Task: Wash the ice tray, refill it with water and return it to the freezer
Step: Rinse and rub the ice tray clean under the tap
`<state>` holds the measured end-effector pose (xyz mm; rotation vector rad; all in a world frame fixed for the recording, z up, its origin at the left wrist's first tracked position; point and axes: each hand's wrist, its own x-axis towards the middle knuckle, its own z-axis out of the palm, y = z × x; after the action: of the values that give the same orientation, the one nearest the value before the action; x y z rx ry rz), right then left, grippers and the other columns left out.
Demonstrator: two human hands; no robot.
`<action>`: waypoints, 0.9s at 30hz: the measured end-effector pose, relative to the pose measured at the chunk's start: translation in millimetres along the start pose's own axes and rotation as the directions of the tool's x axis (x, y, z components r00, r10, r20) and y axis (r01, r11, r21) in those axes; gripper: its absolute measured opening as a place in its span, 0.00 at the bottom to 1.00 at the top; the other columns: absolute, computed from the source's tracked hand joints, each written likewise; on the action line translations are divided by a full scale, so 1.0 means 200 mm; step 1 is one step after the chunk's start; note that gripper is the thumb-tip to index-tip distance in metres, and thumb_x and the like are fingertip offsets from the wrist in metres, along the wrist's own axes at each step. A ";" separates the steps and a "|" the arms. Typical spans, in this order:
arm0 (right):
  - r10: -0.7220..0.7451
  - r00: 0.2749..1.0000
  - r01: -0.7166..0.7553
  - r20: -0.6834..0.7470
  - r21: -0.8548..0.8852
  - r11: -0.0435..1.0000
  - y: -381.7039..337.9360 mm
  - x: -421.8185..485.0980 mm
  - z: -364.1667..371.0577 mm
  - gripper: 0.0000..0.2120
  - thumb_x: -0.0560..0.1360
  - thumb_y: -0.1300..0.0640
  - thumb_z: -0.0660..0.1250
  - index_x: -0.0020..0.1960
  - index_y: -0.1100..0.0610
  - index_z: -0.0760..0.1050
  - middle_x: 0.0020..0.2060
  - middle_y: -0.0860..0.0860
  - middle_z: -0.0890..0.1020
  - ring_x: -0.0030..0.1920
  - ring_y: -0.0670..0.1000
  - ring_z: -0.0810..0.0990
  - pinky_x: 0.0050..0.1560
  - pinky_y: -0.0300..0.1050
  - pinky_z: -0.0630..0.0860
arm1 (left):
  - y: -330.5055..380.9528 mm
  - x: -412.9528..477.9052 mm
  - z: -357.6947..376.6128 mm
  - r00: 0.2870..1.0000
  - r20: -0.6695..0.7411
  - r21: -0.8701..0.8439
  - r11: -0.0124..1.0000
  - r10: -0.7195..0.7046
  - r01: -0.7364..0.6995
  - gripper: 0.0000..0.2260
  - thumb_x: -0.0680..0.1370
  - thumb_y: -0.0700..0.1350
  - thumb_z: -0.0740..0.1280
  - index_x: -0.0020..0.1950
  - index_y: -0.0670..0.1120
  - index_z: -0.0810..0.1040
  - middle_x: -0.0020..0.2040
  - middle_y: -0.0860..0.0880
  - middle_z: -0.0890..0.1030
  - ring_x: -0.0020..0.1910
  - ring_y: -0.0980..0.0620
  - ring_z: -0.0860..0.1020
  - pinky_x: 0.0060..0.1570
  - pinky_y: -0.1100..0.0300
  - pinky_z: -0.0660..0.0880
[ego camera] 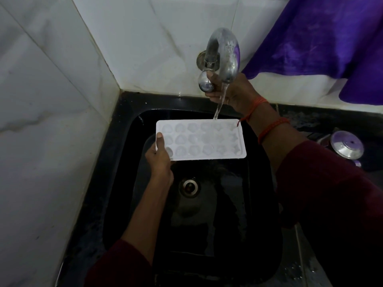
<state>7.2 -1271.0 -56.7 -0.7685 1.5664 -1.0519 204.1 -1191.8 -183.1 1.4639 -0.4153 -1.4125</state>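
While a thin stream of water (pixel 220 102) falls from the curved metal tap (pixel 226 50) on the white tiled wall (pixel 51 100), the white ice tray (pixel 207 141) is held level over the black sink (pixel 259 204), its long side running left to right and its three rows of shaped pockets facing up. The stream meets the tray at its far edge, toward the right-hand end. The left hand (pixel 160 160) grips the tray's left end, with the thumb laid on the top rim and the fingers hidden underneath. The right hand (pixel 232 92) is raised to the tap, its thumb and fingers curled round the round knob (pixel 205 83) below the spout's base; part of that hand sits behind the spout and the stream. Orange threads (pixel 271 127) circle the right wrist, and both forearms end in dark red sleeves. Beneath the tray, the sink's round drain (pixel 189 187) shows in the wet basin floor. A purple cloth (pixel 331 38) hangs at the upper right against the wall. On the dark worktop (pixel 310 119) to the right of the sink rests a shiny steel lid (pixel 347 147), well apart from the tray.
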 end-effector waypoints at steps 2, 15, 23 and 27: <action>0.028 0.998 -0.033 0.060 0.087 0.996 0.01 -0.01 -0.01 0.05 0.80 0.60 0.66 0.45 0.58 0.73 0.59 0.65 0.80 0.60 0.61 0.81 0.63 0.56 0.77 | 0.00 -0.01 -0.01 1.000 -0.003 -0.007 1.000 -0.002 0.002 0.12 0.81 0.54 0.67 0.47 0.47 0.82 0.47 0.46 0.86 0.49 0.43 0.85 0.51 0.44 0.82; 0.063 0.998 -0.060 -0.004 0.265 0.962 0.14 -0.01 0.04 0.15 0.82 0.54 0.62 0.62 0.63 0.75 0.59 0.62 0.82 0.59 0.58 0.82 0.63 0.52 0.78 | 0.02 -0.01 -0.10 0.999 -0.028 -0.028 0.999 0.015 -0.016 0.13 0.81 0.54 0.67 0.48 0.45 0.83 0.43 0.49 0.87 0.41 0.51 0.85 0.37 0.56 0.81; 0.015 0.997 -0.024 0.073 0.123 0.992 0.23 -0.22 0.06 0.09 0.82 0.59 0.62 0.58 0.62 0.77 0.54 0.63 0.83 0.55 0.57 0.84 0.58 0.51 0.81 | 0.07 -0.05 -0.19 0.997 -0.074 -0.029 1.000 0.007 -0.009 0.12 0.81 0.54 0.67 0.48 0.46 0.82 0.43 0.50 0.85 0.36 0.55 0.85 0.33 0.58 0.80; -0.019 0.987 0.016 0.161 0.022 1.000 0.30 -0.38 0.04 0.12 0.82 0.60 0.62 0.62 0.65 0.77 0.49 0.59 0.84 0.48 0.51 0.85 0.50 0.41 0.83 | 0.09 -0.08 -0.24 0.996 -0.093 -0.017 1.000 0.006 -0.008 0.12 0.81 0.55 0.67 0.49 0.47 0.81 0.44 0.50 0.85 0.36 0.55 0.85 0.33 0.59 0.80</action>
<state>35.2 -1181.7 -82.0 -0.8339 1.4110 -0.9918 249.3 -1166.3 -169.8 1.5061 -0.3481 -1.3331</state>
